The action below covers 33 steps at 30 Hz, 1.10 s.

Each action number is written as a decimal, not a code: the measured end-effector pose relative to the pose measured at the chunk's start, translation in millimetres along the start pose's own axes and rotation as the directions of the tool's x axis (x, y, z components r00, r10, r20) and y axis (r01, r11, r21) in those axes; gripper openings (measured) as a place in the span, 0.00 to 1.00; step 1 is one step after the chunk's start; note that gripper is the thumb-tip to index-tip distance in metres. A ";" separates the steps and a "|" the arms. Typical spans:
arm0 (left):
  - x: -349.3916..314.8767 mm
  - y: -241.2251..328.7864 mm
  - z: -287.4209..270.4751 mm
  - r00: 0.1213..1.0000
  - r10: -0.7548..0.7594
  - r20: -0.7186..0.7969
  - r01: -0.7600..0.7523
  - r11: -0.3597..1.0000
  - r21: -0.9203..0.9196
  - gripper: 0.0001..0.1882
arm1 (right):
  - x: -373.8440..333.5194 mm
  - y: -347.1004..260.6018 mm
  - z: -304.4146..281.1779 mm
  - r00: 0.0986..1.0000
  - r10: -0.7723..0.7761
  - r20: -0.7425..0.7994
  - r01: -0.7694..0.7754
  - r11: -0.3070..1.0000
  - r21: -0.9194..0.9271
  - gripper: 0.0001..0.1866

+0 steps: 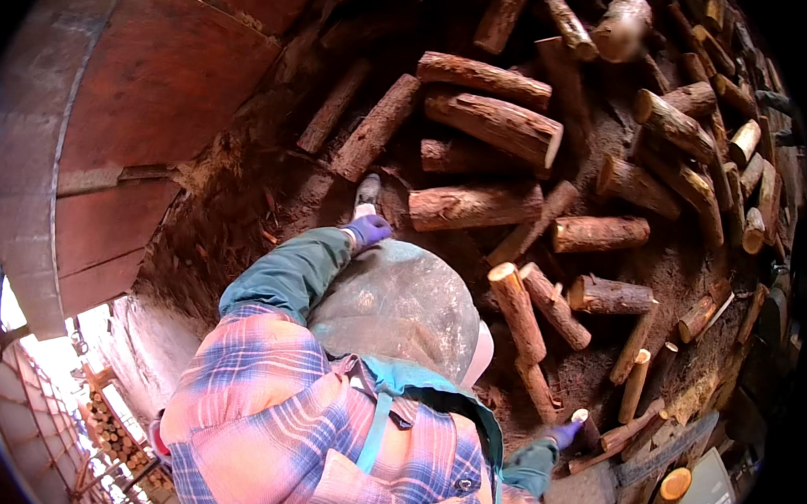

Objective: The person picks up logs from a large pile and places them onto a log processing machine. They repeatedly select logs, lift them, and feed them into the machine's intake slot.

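My left hand [369, 231], in a purple glove, rests at the upper edge of the stained grey apron [410, 293] over my lap. Its fingers look loosely laid out, with nothing visible in them. Just beyond it a dark grey, rounded tip with a white part, probably my boot [367, 192], shows on the ground. At the lower right my right hand [562, 434], also gloved in purple, reaches out to the side. It is closed on a short log [585, 428] with a pale cut end; the fingers are partly hidden.
Many bark-covered logs [483, 206] lie scattered ahead and to the right on brown, littered ground. A reddish-brown panel wall [166, 84] rises at the left. A pale box [705, 496] and an upright log [666, 503] stand at the lower right. Stacked logs [116, 433] show outside, lower left.
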State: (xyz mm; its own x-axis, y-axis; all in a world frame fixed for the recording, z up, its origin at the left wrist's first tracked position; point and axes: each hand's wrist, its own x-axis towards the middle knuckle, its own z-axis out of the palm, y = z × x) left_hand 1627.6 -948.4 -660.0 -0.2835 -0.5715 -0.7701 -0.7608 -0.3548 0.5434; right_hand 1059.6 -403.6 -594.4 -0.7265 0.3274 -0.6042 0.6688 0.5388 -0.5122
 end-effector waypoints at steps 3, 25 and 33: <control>56.5 -53.1 -45.7 0.984 0.030 0.176 -0.065 0.978 0.198 0.17 | -149.5 29.7 181.3 0.931 0.175 0.319 -0.173 0.984 -0.036 0.42; 472.8 -384.6 -189.9 0.918 -0.369 -0.147 0.227 0.791 -0.569 0.38 | -381.8 292.4 1022.8 0.451 0.373 0.811 -0.280 0.922 -0.269 0.45; 280.1 -234.3 -145.4 0.952 -0.296 0.076 0.272 0.709 -0.651 0.52 | -380.6 238.3 874.6 0.401 0.282 0.871 -0.255 0.948 -0.190 0.42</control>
State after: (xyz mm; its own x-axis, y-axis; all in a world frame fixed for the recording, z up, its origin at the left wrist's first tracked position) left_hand 1811.3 -1132.9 -954.4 -0.0896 -0.3830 -0.9194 -0.2367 -0.8885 0.3932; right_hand 1633.6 -1078.7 -1020.4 0.0348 -0.3927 -0.9190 0.7897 0.5744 -0.2156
